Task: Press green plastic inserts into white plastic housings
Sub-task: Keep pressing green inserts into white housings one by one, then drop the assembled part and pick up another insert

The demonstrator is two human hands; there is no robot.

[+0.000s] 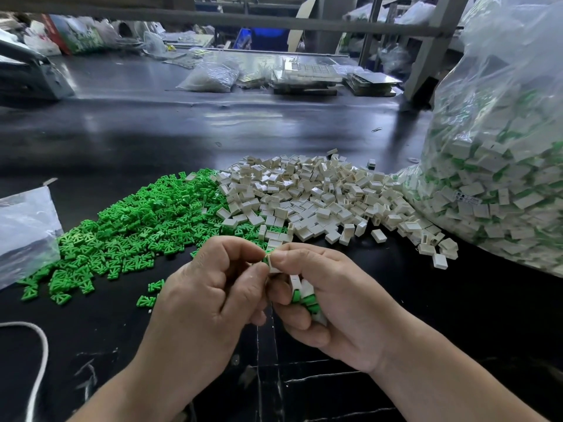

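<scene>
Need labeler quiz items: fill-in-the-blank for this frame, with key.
The green inserts lie ____ of the white housings pile.
The housing pinched by the left hand and right hand is ____.
The finished pieces sit in the ____ palm.
The clear bag stands on a ____ table.
Missing: left; white; right; black.

A factory assembly bench: a long black worktop (152, 132) heaped with small green plastic inserts (128, 226), white plastic housings (320, 193) and bulging clear plastic sacks (502, 147).

Bright overhead light; glare on table (158, 129); edges bowed, background soft
</scene>
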